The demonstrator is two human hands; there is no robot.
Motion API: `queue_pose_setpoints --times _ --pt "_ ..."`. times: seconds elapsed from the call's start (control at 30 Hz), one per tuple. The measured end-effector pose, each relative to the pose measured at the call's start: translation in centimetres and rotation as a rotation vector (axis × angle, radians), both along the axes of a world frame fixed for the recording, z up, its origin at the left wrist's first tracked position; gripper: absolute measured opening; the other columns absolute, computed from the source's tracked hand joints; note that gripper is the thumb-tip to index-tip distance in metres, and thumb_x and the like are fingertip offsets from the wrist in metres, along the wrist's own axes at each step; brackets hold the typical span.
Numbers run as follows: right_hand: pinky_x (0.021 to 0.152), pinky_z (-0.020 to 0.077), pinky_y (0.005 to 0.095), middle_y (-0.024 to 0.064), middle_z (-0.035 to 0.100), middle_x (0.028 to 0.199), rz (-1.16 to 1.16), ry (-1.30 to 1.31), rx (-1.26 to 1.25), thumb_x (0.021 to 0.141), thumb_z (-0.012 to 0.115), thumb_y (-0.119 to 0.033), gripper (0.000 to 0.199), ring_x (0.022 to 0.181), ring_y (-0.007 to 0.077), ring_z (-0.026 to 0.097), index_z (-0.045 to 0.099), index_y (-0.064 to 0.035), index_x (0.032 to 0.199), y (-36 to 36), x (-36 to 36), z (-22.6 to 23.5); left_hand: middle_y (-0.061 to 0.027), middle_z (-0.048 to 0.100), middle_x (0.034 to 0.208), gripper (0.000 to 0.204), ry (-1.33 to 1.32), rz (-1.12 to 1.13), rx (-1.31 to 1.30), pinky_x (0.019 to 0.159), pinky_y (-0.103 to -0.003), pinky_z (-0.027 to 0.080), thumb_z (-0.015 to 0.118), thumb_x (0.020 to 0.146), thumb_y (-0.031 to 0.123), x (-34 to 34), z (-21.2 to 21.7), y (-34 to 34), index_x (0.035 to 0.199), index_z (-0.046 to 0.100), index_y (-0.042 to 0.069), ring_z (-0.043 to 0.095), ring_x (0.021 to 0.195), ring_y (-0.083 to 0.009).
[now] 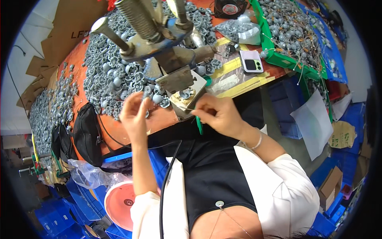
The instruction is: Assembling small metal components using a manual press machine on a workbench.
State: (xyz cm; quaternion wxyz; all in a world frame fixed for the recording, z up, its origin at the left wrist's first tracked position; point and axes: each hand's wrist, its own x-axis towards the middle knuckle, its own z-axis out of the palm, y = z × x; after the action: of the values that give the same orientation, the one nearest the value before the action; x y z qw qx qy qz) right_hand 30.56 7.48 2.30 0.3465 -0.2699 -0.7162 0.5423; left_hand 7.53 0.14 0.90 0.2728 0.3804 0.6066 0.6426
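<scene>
The table's point(161, 121) front edge slants from the lower left up to the upper right of the frame, passing just in front of the hands. The metal press point(155, 44) fills the upper centre, and its fixture block point(199, 84) reaches near that edge, so room around the block is tight. A small bare strip of orange surface lies to its lower left; a heap of grey plastic caps point(104, 85) crowds the press on the left. To its right, a yellow-taped strip point(246, 85) offers more open room, up to the phone point(251, 61) and the green tray point(276, 59).

A small grey part point(186, 95) sits on the fixture block at the centre, under the press plate point(175, 80) (which way it faces is too small to tell). The green-handled tool point(199, 125) is just below and right of it, its handle's long axis nearly upright in the frame, lower end toward the person's black top point(211, 171).

The right hand point(223, 115) has thumb and index finger pinched together on the tool, with a thin metal tip point(186, 108) showing toward the block. The left hand point(134, 115) is raised left of the block, thumb and index close together; whether its fingers grip anything, I cannot tell.
</scene>
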Motion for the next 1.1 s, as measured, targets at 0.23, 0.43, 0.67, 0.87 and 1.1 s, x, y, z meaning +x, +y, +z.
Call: queue_pose_setpoints --times 0.23,0.43,0.67,0.87,1.1 --pt "0.045 0.0398 0.0263 0.0053 0.057 0.059 -0.079 0.001 0.353 0.079 0.069 -0.004 0.017 0.048 0.0145 0.055 0.053 -0.0026 0.073 -0.4 -2.1 -1.2 -0.0097 0.062 0.074 0.016 -0.654 -0.166 -0.022 0.05 -0.024 0.051 0.052 0.095 0.016 4.7 -0.4 -1.3 0.101 0.057 0.002 0.06 0.055 -0.0148" --pt "0.046 0.0428 0.0313 0.0073 0.058 0.059 -0.074 -0.021 0.4 0.077 0.068 -0.005 0.018 0.051 0.0223 0.058 0.051 -0.0041 0.074 -0.5 -1.6 -0.9 -0.0104 0.065 0.074 0.016 -0.56 -0.131 -0.062 0.05 -0.023 0.051 0.055 0.094 0.018 5.1 -0.5 -1.0 0.098 0.058 0.002 0.062 0.055 -0.0143" --pt "0.045 0.0407 0.0281 0.0067 0.057 0.059 -0.03 -0.074 0.388 0.077 0.069 -0.003 0.016 0.049 0.0177 0.056 0.053 -0.0023 0.074 0.2 -1.4 -0.3 -0.0064 0.063 0.071 0.018 -0.506 -0.203 -0.048 0.049 -0.021 0.048 0.056 0.094 0.018 5.6 -0.6 -0.9 0.096 0.061 0.001 0.06 0.054 -0.0112" --pt "0.046 0.0414 0.0257 0.0069 0.06 0.063 -0.011 0.048 0.282 0.079 0.068 -0.003 0.012 0.05 0.0137 0.056 0.056 -0.0017 0.077 0.4 -2.1 -1.5 -0.001 0.055 0.068 0.02 -0.334 -0.241 0.003 0.051 -0.019 0.039 0.055 0.094 0.013 7.1 -1.2 -0.4 0.102 0.065 -0.003 0.051 0.056 -0.0084" --pt "0.038 0.0305 0.016 0.0036 0.062 0.069 0.391 0.23 -1.143 0.088 0.065 -0.027 0.019 0.045 0.0032 0.048 0.06 -0.008 0.088 1.2 -0.6 -1.1 -0.0026 0.047 0.071 0.032 0.446 -0.233 0.243 0.055 -0.023 0.034 0.069 0.074 -0.003 7.1 -0.5 -0.3 0.106 0.068 0.002 0.043 0.059 -0.0122"
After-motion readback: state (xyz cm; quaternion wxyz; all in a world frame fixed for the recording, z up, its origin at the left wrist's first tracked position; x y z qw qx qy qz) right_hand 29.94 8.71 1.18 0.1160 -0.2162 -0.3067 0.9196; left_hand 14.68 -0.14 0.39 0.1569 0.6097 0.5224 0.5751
